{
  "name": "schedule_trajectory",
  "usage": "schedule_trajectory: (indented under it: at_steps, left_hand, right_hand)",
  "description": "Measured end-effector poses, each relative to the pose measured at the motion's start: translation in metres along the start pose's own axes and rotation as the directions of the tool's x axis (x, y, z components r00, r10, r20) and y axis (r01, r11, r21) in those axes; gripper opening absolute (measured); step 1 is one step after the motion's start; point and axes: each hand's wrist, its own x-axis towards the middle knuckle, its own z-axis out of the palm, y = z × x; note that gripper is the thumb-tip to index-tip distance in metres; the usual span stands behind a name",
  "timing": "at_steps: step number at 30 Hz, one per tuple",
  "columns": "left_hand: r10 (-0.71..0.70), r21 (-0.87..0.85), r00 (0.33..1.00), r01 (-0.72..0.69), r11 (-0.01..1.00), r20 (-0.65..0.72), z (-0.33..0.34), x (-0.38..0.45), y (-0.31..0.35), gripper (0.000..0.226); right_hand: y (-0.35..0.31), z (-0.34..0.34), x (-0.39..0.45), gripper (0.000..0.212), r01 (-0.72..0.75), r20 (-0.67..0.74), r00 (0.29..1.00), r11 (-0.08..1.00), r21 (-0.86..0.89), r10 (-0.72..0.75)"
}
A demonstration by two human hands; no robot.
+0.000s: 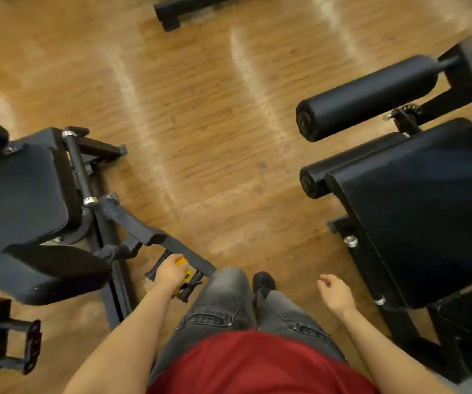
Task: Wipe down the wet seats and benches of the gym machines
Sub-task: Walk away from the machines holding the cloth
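I stand on a wooden floor between two gym machines. My left hand hangs at my side and grips a yellow cloth, mostly hidden in the fist. My right hand hangs loosely curled and holds nothing. A black padded seat of the left machine lies to my left, with a smaller black pad nearer me. On the right stands a large black padded bench with a black roller pad beyond it.
A dark metal frame with a handle bar juts out from the left machine close to my left hand. A metal footplate bracket sits at lower left. Another machine's base lies far ahead. Wooden floor runs between the machines.
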Motion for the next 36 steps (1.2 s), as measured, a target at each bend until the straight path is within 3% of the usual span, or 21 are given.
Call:
schedule_trajectory:
  at_steps: [5,8,11,14,18,21,25,31,36]
  left_hand:
    - [0.021,-0.003,0.998,-0.022,1.000,-0.059,-0.021,0.023,0.056,0.040]
    - [-0.015,-0.094,0.994,0.005,0.996,-0.105,-0.039,0.047,0.084,0.042]
    - [-0.038,-0.191,0.992,0.014,0.982,-0.123,-0.059,0.087,0.105,0.041]
    - [-0.041,-0.171,0.989,0.016,0.985,-0.141,-0.091,0.132,0.142,0.040]
    - [-0.036,-0.184,0.995,0.019,0.983,-0.088,-0.159,0.209,0.205,0.019]
    - [0.034,-0.147,0.999,-0.037,0.988,-0.027,-0.217,0.271,0.265,0.039]
    - [0.103,-0.118,0.993,-0.095,0.988,0.064,-0.273,0.320,0.353,0.043]
    - [0.152,-0.009,0.978,-0.152,0.988,0.141,-0.300,0.393,0.472,0.049]
    - [0.152,0.060,0.973,-0.165,0.985,0.175,-0.319,0.461,0.579,0.036]
  right_hand:
    - [-0.046,-0.024,0.043,0.036,0.061,0.073,0.996,0.998,-0.020,-0.059]
    - [-0.077,-0.033,0.069,0.038,0.088,0.103,0.991,0.994,-0.072,-0.080]
    - [-0.118,-0.041,0.101,0.038,0.086,0.116,0.990,0.992,-0.093,-0.075]
    - [-0.170,-0.047,0.139,0.039,0.070,0.105,0.993,0.995,-0.073,-0.062]
    - [-0.251,-0.062,0.189,0.039,0.003,0.076,0.997,1.000,-0.017,-0.002]
    - [-0.323,-0.078,0.216,0.038,-0.035,0.058,0.998,0.998,0.051,0.032]
    - [-0.414,-0.112,0.243,0.038,-0.026,0.014,1.000,0.992,0.127,0.024]
    - [-0.484,-0.162,0.309,0.034,-0.118,-0.070,0.985,0.913,0.391,0.157]
    - [-0.540,-0.207,0.402,0.034,-0.189,-0.012,0.975,0.854,0.485,0.222]
